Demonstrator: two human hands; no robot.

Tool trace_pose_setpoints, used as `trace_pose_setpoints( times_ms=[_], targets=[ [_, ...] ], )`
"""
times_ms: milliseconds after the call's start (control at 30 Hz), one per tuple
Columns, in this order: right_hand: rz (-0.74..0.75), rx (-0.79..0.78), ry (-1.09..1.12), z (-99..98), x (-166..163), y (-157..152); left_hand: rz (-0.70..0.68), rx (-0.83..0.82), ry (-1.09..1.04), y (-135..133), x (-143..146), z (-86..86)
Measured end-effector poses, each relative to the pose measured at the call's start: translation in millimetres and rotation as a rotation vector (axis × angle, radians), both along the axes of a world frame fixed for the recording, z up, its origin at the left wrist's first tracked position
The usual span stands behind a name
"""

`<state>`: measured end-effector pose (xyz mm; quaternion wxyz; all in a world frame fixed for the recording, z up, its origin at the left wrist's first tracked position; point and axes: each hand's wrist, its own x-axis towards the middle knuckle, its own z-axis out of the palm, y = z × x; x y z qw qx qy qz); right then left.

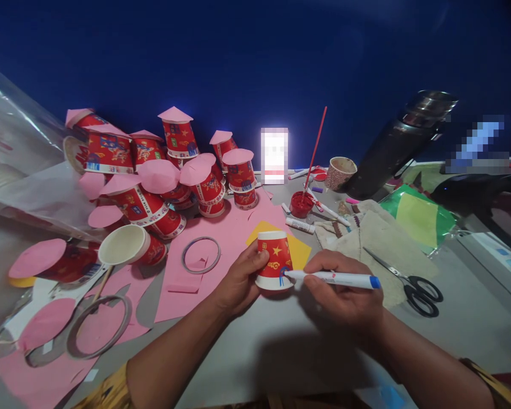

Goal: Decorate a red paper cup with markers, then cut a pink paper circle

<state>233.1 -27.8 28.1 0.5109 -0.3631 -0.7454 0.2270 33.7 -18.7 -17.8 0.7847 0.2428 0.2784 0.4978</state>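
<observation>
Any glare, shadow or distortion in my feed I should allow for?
Head view: the lit panel glows white and is pixelated; head view: a dark shadow falls on the table below the right hand; head view: the flask leans, perhaps partly wide-angle stretch; head view: the cup and marker read clearly enough.

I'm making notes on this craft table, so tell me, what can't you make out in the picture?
All in the head view:
- Far side of the red paper cup with gold patterns: faces away, hidden by the cup itself.
- Left hand, fingertips: behind the cup.
- Bright upright rectangle, its content: pixelated.
- Clear plastic bag, its full extent: cut off by the left edge.
- Long white plastic block, its far end: cut off by the right edge.
</observation>
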Motion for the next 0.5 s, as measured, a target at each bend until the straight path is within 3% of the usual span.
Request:
trace_pose_setpoints(
  times_ms=[167,333,500],
  targets=[
    [0.057,-0.013,-0.011,-0.5,0.4,0.2,0.001,-0.011,0.001,0.7,-1.1,-0.3],
    [-0.021,0.041,0.028,-0.5,1.1,0.3,-0.010,-0.008,-0.031,0.3,-1.5,1.2],
    [0.047,-0.019,0.015,1.6,1.6,0.6,-0.015,-0.003,-0.034,0.8,-2.6,1.9]
  ],
)
